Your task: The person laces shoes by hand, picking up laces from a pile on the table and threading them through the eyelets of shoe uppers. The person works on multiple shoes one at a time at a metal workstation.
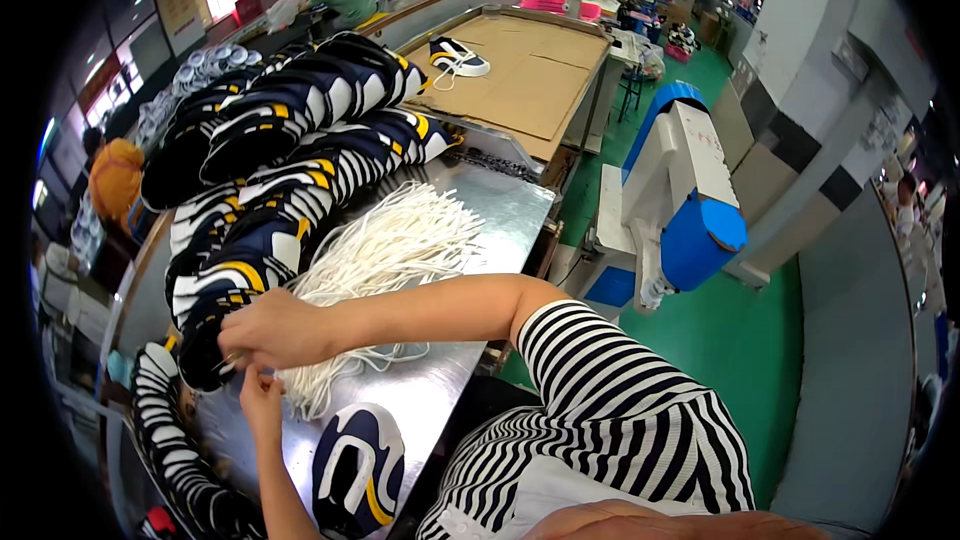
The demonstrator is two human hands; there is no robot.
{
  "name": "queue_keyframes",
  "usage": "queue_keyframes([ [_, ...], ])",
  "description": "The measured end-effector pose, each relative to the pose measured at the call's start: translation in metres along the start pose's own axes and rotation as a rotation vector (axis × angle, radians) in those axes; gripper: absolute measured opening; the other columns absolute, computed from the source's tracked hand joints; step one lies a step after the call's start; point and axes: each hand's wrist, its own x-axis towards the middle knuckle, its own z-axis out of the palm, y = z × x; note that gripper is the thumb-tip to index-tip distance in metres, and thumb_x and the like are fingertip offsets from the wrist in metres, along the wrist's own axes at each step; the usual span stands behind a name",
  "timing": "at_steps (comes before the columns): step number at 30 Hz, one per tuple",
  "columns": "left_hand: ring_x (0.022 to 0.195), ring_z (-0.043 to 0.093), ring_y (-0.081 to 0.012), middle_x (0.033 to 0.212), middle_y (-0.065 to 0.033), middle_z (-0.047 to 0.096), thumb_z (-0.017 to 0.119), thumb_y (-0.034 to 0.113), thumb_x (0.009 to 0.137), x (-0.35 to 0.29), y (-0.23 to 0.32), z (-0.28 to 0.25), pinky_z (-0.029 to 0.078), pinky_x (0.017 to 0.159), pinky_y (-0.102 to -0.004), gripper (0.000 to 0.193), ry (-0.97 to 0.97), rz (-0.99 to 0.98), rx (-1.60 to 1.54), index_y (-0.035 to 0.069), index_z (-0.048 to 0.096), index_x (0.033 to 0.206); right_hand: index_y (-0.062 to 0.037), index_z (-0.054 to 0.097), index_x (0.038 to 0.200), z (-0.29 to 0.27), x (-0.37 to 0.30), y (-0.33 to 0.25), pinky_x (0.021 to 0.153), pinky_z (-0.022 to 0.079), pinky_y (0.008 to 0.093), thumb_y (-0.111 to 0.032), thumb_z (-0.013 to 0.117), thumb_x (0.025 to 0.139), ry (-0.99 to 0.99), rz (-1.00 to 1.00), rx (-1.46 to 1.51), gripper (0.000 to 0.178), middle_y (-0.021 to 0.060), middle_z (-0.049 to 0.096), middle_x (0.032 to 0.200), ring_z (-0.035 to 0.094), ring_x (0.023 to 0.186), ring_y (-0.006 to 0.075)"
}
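Observation:
My right hand reaches across from the right, its fingers closed at the near end of a row of nested shoe uppers in navy, white and yellow. Just below it, the thumb and fingers of my left hand are pinched together, nearly touching the right fingertips. A bit of white shows at the fingers, too small to name. Beside my right wrist lies a loose heap of white shoelaces. A single shoe upper rests on the shiny metal tabletop, right of my left forearm.
More nested uppers are piled behind, and another row curves along the left edge. Beyond, a laced shoe sits on a cardboard-covered surface. A white and blue machine stands at right on the green floor. Other people work far off.

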Motion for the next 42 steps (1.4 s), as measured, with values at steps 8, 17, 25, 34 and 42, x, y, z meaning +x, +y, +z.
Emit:
queue_keyframes([
  [8, 0.084, 0.055, -0.0240, 0.110, -0.0158, 0.051, 0.069, -0.004, 0.076, -0.045, 0.052, -0.021, 0.047, 0.076, -0.0323, 0.048, 0.068, 0.299, 0.281, -0.001, 0.054, 0.121, -0.0008, 0.060, 0.101, -0.130, 0.017, -0.115, 0.047, 0.043, 0.0193, -0.001, 0.067, 0.088, 0.116, 0.148, 1.213, 0.015, 0.0102, 0.066, 0.077, 0.066, 0.066, 0.0121],
  [17, 0.077, 0.061, -0.0373, 0.084, -0.0202, 0.060, 0.063, 0.014, 0.086, -0.218, 0.098, -0.026, 0.049, 0.071, -0.0434, 0.020, -0.110, 0.102, 0.589, 0.000, 0.062, 0.100, -0.0019, 0.058, 0.086, 0.079, -0.155, -0.027, 0.053, 0.042, 0.0239, -0.020, 0.060, 0.093, -0.044, 0.814, 0.964, 0.020, 0.0012, 0.063, 0.069, 0.052, 0.057, 0.0063],
  [25, 0.103, 0.065, -0.0320, 0.117, -0.0152, 0.067, 0.053, 0.051, 0.097, -0.194, 0.061, -0.023, 0.051, 0.091, -0.0412, 0.055, -0.167, -0.979, -0.631, 0.004, 0.059, 0.126, -0.0013, 0.058, 0.092, 0.117, -0.170, -0.044, 0.060, 0.046, 0.0292, -0.020, 0.059, 0.092, -0.081, 0.874, 0.798, 0.019, 0.0041, 0.065, 0.069, 0.060, 0.063, 0.0140],
  [34, 0.133, 0.046, -0.0280, 0.141, -0.0176, 0.050, 0.042, 0.047, 0.102, -0.211, 0.036, -0.001, 0.033, 0.114, -0.0382, 0.063, -0.155, -0.535, -1.190, -0.004, 0.043, 0.140, -0.0138, 0.061, 0.119, 0.080, -0.144, -0.079, 0.076, 0.050, 0.0309, -0.044, 0.055, 0.096, -0.350, 1.047, 0.839, 0.039, 0.0009, 0.070, 0.099, 0.065, 0.082, 0.0161],
  [42, 0.120, 0.055, -0.0219, 0.124, -0.0161, 0.062, 0.046, 0.035, 0.104, -0.195, 0.118, 0.029, 0.036, 0.109, -0.0330, 0.051, 0.109, -0.641, -1.010, -0.010, 0.053, 0.128, -0.0037, 0.049, 0.110, 0.086, -0.159, -0.078, 0.064, 0.048, 0.0211, -0.010, 0.067, 0.091, -0.033, 0.970, 0.904, 0.027, 0.0056, 0.069, 0.084, 0.064, 0.075, 0.0090],
])
